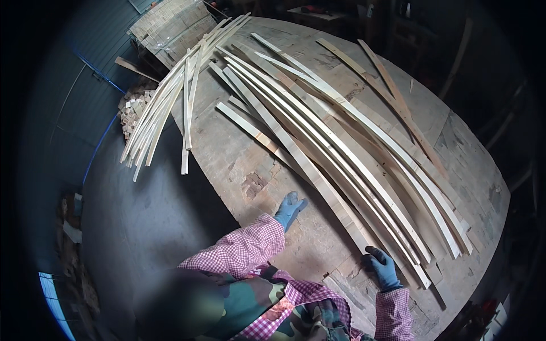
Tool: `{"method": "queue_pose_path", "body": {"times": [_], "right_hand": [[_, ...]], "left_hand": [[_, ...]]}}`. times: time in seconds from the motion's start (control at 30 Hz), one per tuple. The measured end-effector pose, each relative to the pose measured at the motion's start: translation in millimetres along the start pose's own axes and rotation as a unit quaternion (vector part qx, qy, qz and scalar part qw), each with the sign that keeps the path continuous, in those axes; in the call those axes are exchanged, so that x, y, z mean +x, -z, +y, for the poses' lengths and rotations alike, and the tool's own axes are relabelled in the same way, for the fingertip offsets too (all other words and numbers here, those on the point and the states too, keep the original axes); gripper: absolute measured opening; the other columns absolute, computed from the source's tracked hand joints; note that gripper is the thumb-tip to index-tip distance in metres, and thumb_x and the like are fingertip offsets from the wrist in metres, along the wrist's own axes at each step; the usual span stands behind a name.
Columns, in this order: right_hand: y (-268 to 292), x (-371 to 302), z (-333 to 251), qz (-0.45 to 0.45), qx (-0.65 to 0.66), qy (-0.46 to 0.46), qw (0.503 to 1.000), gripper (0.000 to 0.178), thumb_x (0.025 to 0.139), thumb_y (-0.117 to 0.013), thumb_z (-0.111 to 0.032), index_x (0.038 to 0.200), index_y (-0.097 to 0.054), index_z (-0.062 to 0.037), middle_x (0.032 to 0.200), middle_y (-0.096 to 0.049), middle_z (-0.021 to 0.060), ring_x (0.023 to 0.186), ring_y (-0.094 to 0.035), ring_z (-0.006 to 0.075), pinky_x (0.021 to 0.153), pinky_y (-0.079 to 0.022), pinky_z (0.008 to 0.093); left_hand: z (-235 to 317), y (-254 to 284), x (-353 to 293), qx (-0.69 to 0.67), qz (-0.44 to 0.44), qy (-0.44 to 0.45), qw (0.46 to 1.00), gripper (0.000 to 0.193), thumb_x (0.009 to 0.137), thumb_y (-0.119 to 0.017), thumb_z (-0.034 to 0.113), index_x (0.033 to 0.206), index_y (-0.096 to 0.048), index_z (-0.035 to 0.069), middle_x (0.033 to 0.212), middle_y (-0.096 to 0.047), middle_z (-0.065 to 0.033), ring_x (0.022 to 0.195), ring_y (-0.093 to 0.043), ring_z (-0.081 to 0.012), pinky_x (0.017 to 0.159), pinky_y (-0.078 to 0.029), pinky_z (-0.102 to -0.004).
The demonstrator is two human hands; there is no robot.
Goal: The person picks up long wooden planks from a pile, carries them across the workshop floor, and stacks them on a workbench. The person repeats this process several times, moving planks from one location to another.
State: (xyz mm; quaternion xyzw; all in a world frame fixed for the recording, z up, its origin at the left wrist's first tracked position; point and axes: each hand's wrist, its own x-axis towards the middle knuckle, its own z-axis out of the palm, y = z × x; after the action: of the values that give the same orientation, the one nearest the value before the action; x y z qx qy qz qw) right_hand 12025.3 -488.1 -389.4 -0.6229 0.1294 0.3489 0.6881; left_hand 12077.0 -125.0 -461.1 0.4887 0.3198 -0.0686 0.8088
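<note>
My right hand [383, 269], in a blue glove with dark fingertips, is at the near end of a long pale wooden strip [307, 166]. Its fingers close on that end; the glove partly hides the grip. Over the near left part of the wooden tabletop [244, 165], my left hand [290, 211] holds nothing, thumb apart from its loosely bent fingers. A shorter wooden strip [261, 137] lies just beyond it. To the right of the strip at my right hand, several more pale strips [341, 162] lie roughly side by side, some crossing.
A bundle of thin strips [165, 105] overhangs the table's far left edge. Behind it stands a plastic-wrapped stack of wood [173, 28]. Small wood blocks [133, 111] are piled beside the wall. Two browner strips [398, 108] lie at the far right.
</note>
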Motion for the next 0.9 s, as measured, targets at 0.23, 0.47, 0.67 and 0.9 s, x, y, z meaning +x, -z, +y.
{"method": "queue_pose_path", "body": {"times": [0.23, 0.47, 0.67, 0.9], "right_hand": [[-66, 55, 119, -0.006, 0.457, -0.181, 0.871, 0.044, 0.085, -0.056, -0.041, 0.108, -0.053, -0.0048, 0.099, -0.061, 0.0084, 0.092, -0.057, 0.0246, 0.079, -0.049, 0.0351], [-28, 109, 106, 0.169, 0.630, -0.151, 0.743, 0.058, 0.072, -0.069, -0.047, 0.103, -0.055, -0.0005, 0.105, -0.060, 0.0154, 0.094, -0.060, 0.0249, 0.070, -0.056, 0.0279], [-8, 132, 74, 0.184, 0.642, -0.110, 0.736, 0.060, 0.075, -0.067, -0.046, 0.101, -0.054, 0.0071, 0.096, -0.062, 0.0216, 0.085, -0.063, 0.0310, 0.073, -0.057, 0.0311], [32, 155, 56, 0.209, 0.579, -0.078, 0.784, 0.053, 0.082, -0.062, -0.038, 0.100, -0.057, 0.0110, 0.093, -0.063, 0.0203, 0.086, -0.063, 0.0257, 0.073, -0.056, 0.0256]], "left_hand": [[34, 70, 70, 0.009, 0.076, 0.101, 0.992, 0.063, 0.081, -0.064, 0.032, 0.133, -0.029, 0.020, 0.139, -0.032, -0.0046, 0.125, -0.035, -0.0269, 0.103, -0.029, -0.0439], [59, 29, 169, -0.052, 0.220, 0.082, 0.971, 0.038, 0.077, -0.070, 0.031, 0.104, -0.045, 0.018, 0.102, -0.052, -0.0039, 0.103, -0.049, -0.0219, 0.096, -0.037, -0.0460], [79, 24, 210, 0.063, 0.166, 0.041, 0.983, 0.047, 0.079, -0.069, 0.018, 0.112, -0.037, 0.009, 0.104, -0.054, -0.0051, 0.095, -0.055, -0.0155, 0.071, -0.047, -0.0403], [91, -13, 258, 0.159, 0.164, 0.033, 0.973, 0.066, 0.078, -0.067, 0.008, 0.129, -0.026, 0.000, 0.112, -0.049, -0.0134, 0.087, -0.061, -0.0190, 0.061, -0.051, -0.0322]]}}
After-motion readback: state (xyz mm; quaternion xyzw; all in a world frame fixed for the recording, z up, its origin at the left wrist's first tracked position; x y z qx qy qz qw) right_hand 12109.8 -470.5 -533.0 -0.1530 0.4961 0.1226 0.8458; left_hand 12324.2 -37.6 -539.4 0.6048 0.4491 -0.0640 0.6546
